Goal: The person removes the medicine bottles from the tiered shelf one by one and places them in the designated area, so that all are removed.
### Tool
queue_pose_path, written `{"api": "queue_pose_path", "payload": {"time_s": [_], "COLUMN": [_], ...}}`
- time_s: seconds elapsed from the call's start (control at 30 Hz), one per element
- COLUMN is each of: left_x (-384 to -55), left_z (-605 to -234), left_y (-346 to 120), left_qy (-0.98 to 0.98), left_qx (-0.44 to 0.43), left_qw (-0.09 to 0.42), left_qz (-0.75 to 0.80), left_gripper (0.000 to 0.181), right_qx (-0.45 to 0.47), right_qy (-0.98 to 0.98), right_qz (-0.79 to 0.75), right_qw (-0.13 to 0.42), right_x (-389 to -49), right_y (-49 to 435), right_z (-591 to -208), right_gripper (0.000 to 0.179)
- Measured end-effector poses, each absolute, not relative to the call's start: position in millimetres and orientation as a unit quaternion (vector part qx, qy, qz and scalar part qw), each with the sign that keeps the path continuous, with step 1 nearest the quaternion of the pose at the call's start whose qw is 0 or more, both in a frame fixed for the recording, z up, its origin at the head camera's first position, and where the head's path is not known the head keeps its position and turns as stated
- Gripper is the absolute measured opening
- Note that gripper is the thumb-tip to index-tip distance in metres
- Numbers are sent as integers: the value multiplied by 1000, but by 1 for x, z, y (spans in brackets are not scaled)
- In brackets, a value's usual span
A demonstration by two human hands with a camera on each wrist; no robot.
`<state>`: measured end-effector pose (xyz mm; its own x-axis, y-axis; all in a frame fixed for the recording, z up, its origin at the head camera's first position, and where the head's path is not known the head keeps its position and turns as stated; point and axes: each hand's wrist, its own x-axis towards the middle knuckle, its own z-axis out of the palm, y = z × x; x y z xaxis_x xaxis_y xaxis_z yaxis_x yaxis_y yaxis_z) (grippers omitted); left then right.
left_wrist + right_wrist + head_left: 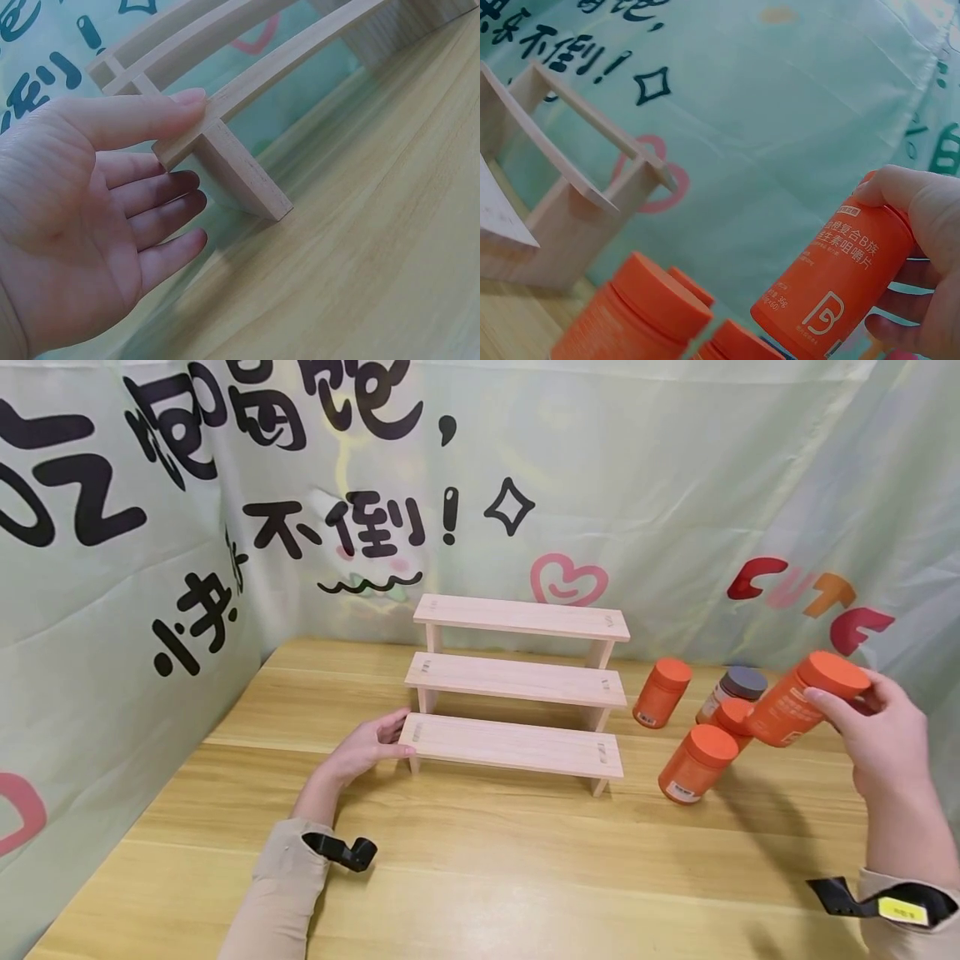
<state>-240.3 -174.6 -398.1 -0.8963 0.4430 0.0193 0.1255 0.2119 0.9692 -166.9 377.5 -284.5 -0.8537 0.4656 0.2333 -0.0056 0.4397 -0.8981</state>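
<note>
A three-tier wooden step shelf [513, 743] stands on the table. At the left end of its lowest board is my left hand [367, 747], thumb and index finger pinching that end; in the left wrist view the other fingers [169, 217] are loosely spread below. My right hand [888, 735] grips an orange supplement bottle [795, 706] near its lid, raised and tilted above the other bottles. White lettering shows on this bottle [832, 270] in the right wrist view. Under and beside it stand an orange bottle [697, 766], a partly hidden orange bottle [733, 718] and a dark-lidded bottle [738, 683].
Another orange bottle [662, 693] stands between the shelf's right side and the grouped bottles. A printed cloth backdrop [660, 485] hangs behind and to the left of the wooden table [465, 877]. Black straps with devices are on both sleeves.
</note>
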Motion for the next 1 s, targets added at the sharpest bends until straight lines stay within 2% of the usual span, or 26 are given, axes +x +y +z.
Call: {"api": "queue_pose_path", "payload": {"time_s": [0.17, 0.47, 0.57, 0.73, 0.77, 1.0], "left_x": [-240, -243, -243, -242, -242, -243], "left_z": [-398, -402, -402, -402, -402, -403], "left_y": [-174, -176, -175, -175, -175, -175], "left_qy": [770, 771, 771, 771, 771, 771], "left_qx": [184, 185, 183, 180, 181, 183], "left_qw": [131, 128, 129, 130, 129, 128], "left_qz": [596, 596, 597, 597, 597, 596], "left_gripper": [80, 79, 79, 80, 80, 80], "right_qx": [-171, -194, -212, -232, -231, -227], "right_qy": [-809, -822, -834, -853, -857, -879], "right_qz": [511, 492, 469, 428, 421, 384], "right_qw": [234, 209, 199, 188, 188, 170], "right_x": [-161, -153, -157, -172, -175, -179], "right_y": [395, 411, 425, 465, 471, 476], "right_z": [-294, -314, -328, -364, -370, -389], "right_gripper": [51, 46, 56, 60, 56, 73]}}
